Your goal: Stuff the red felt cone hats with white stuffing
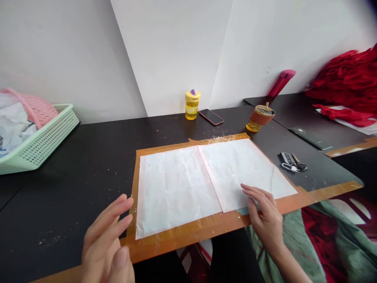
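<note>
White sheets lie flat on the black table, bordered by brown tape, with a pale strip running across where they meet. My left hand is raised at the left front corner of the sheets, fingers apart and nothing in it. Over the right front part of the white surface is my right hand, its fingers stretched out and holding nothing. Whether its fingertips touch the sheet I cannot tell.
Behind the sheets stand a yellow-lidded cup, a phone and a brown-banded cup. Keys lie at the right. A green basket is far left; red fabric is heaped far right. Green cloth hangs below the front edge.
</note>
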Motion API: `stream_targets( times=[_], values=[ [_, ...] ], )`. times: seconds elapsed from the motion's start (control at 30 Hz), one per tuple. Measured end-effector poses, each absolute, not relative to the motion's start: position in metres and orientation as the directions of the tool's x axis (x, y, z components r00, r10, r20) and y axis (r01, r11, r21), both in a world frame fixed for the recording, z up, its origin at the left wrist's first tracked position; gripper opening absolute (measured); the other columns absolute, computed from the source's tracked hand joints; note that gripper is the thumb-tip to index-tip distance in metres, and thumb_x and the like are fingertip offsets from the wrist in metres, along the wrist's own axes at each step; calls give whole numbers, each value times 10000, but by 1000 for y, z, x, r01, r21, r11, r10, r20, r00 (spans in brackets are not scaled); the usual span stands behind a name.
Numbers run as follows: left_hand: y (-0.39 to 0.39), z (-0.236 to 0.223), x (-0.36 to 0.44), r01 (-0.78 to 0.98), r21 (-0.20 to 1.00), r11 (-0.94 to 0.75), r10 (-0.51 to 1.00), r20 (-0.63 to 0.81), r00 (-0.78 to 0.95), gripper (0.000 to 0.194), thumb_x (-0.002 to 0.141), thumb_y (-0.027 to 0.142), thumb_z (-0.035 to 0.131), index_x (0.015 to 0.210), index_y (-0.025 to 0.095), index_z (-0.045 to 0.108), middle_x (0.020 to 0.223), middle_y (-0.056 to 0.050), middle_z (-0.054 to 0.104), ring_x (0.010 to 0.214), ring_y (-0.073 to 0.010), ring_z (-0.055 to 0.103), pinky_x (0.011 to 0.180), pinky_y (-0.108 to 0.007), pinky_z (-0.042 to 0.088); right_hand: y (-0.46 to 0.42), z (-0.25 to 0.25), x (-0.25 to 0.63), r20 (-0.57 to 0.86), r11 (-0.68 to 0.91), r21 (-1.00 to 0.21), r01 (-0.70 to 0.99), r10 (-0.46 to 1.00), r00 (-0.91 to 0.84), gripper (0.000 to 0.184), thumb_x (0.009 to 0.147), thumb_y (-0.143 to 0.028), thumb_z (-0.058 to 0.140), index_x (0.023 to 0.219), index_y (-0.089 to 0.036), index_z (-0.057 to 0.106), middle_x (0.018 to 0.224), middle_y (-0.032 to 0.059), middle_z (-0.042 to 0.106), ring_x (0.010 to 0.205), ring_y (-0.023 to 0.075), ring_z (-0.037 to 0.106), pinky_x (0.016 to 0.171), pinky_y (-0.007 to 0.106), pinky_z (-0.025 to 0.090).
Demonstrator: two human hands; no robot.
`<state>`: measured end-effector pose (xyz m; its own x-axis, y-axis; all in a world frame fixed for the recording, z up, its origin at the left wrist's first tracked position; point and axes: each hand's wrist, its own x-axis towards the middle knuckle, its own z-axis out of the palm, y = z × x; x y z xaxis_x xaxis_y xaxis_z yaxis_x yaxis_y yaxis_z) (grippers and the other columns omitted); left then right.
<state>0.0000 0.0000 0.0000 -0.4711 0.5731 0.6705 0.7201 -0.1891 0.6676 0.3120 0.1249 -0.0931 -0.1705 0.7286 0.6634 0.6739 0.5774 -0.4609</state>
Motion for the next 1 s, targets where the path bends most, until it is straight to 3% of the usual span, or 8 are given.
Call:
stream_targets(
  times=[0.1, 0.2, 0.37, 0.7, 1.0],
  values=[
    [2, 0, 10, 653, 752, -91, 640, 546, -540, 270, 965, 269, 514, 1189, 222, 658, 1357, -57, 619, 1302, -258, 574, 1156, -461, 441, 123, -94, 315, 663, 599, -462, 654, 723, -194, 261, 996, -113, 498, 1181, -211, 654, 1194, 79, 711, 1121, 245, 616, 964, 453, 503],
    [0, -21, -4, 682, 731, 13, 650, 512, -562, 294, 979, 327, 519, 1216, 198, 636, 1374, -75, 607, 1323, -239, 554, 1156, -403, 436, 123, -95, 318, 654, 610, -485, 627, 729, -202, 267, 999, -107, 497, 1192, -210, 651, 1204, 80, 704, 1133, 245, 609, 969, 453, 497],
    [-3, -51, -30, 729, 675, 113, 578, 552, -601, 341, 991, 391, 494, 1207, 176, 645, 1323, -97, 636, 1353, -255, 523, 1219, -442, 370, 121, -91, 323, 641, 631, -525, 570, 735, -223, 273, 1000, -91, 494, 1193, -210, 646, 1218, 79, 694, 1155, 241, 599, 977, 439, 491],
    [0, -68, -53, 477, 826, 299, 596, 228, -770, 441, 995, 493, 424, 1296, 243, 625, 1411, -37, 597, 1348, -253, 522, 1244, -444, 349, 118, -90, 331, 619, 682, -544, 488, 719, -314, 320, 991, -41, 483, 1217, -215, 629, 1236, 74, 684, 1169, 235, 582, 973, 427, 496],
    [3, -61, -49, 496, 805, 325, 623, 212, -753, 466, 985, 527, 434, 1310, 253, 624, 1427, -40, 586, 1359, -254, 509, 1228, -434, 361, 118, -92, 333, 600, 668, -552, 500, 734, -319, 320, 980, -58, 500, 1214, -233, 631, 1249, 73, 689, 1154, 252, 594, 964, 453, 503]
  ],
)
